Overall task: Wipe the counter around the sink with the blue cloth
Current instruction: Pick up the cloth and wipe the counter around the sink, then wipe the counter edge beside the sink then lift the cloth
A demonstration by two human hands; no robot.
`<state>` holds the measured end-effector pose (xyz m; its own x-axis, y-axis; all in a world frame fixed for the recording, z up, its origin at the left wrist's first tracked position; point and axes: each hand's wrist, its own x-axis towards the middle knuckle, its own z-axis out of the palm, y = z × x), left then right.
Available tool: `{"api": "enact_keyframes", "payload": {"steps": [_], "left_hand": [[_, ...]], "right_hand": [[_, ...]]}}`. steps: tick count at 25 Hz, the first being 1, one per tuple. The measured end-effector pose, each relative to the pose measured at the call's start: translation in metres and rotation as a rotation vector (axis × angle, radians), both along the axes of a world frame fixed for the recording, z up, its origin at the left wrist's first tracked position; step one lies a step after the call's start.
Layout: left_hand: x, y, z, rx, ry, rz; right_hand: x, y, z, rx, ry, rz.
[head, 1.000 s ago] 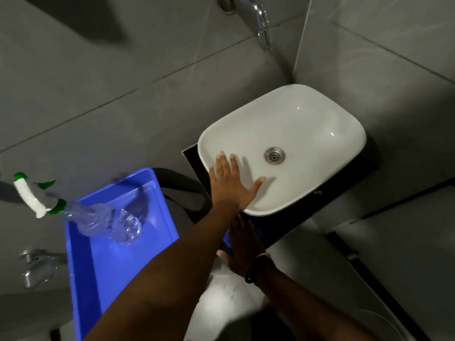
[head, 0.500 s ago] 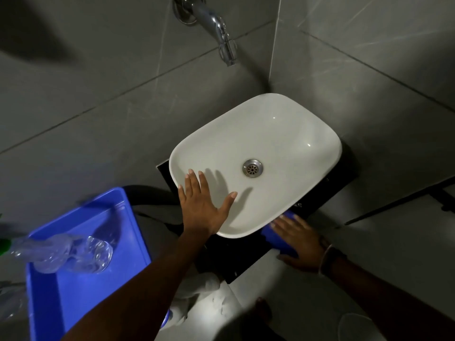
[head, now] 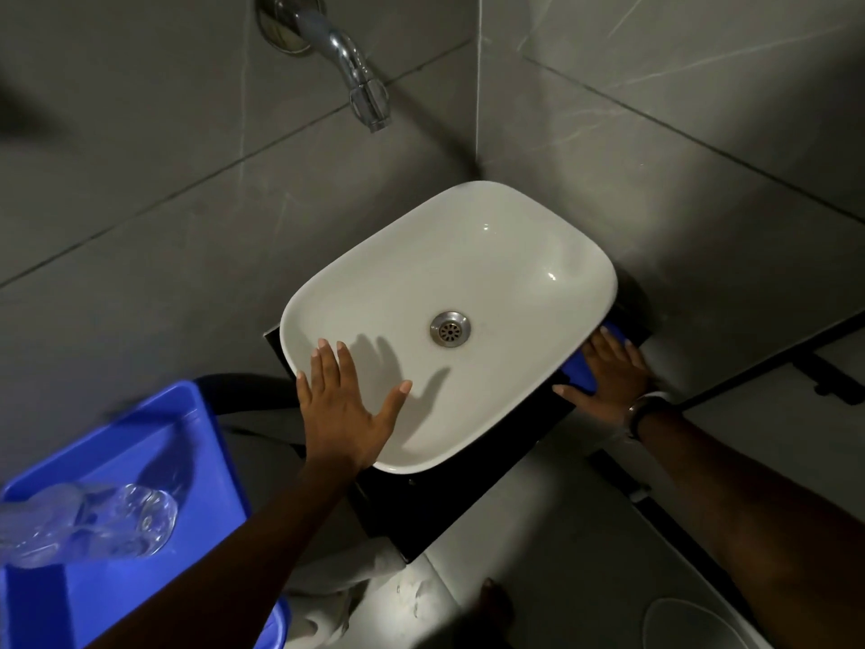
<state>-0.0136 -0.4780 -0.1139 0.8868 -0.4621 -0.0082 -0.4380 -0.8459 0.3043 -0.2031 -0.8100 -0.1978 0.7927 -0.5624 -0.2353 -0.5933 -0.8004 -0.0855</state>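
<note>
Right hand [head: 608, 377] – grip flat, open on blue cloth [head: 580, 367] – slid farther right; left hand [head: 344, 405] open on sink [head: 515, 255].

Both forearms bare, no sleeves; dark wristband [head: 643, 414] on rt wrist.

You are looking at a dim, grey scene, light coming from above and behind you, left hand [head: 344, 405] casting a sharp shadow into the white sink [head: 538, 255], glare glinting at 2 o'clock, edges bowing, bottle [head: 89, 522] blurring at 8 o'clock.
</note>
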Motion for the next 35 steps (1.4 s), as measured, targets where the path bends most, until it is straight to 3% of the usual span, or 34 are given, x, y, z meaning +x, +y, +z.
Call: {"api": "enact_keyframes", "payload": {"steps": [5,8,12,15,18,22,27,29,31,33,35], "left_hand": [[-0.002,-0.002,0.007,0.019,0.018,-0.007],[-0.004,-0.001,0.009,0.008,0.024,-0.014],[-0.003,-0.002,0.009,0.000,0.019,-0.012],[-0.004,-0.002,0.008,-0.007,0.025,-0.023],[-0.002,0.000,0.009,0.002,0.074,-0.049],[-0.006,0.014,0.014,-0.085,0.266,-0.072],[-0.056,0.094,-0.004,-0.327,0.268,-0.117],[-0.072,0.134,-0.006,-0.531,0.541,0.021],[-0.081,0.168,0.006,-0.783,0.861,0.170],[-0.078,0.229,0.014,-0.892,1.024,0.253],[-0.082,0.251,0.022,-0.915,1.288,0.169]], "right_hand": [[0.009,0.045,0.006,0.059,-0.040,-0.198],[0.003,0.112,0.008,0.101,-0.079,-0.201],[-0.013,0.226,0.007,0.178,-0.213,0.009],[-0.022,0.293,0.001,0.315,-0.168,0.238],[-0.023,0.314,0.004,0.257,-0.078,0.409],[-0.024,0.316,0.017,0.118,-0.019,0.412],[-0.019,0.319,0.036,0.059,0.076,0.401],[-0.014,0.317,0.051,0.354,-0.032,0.335],[-0.004,0.321,0.083,0.881,-0.209,0.016],[0.014,0.359,0.116,1.307,-0.308,-0.229],[0.026,0.370,0.130,1.575,-0.325,-0.372]]}}
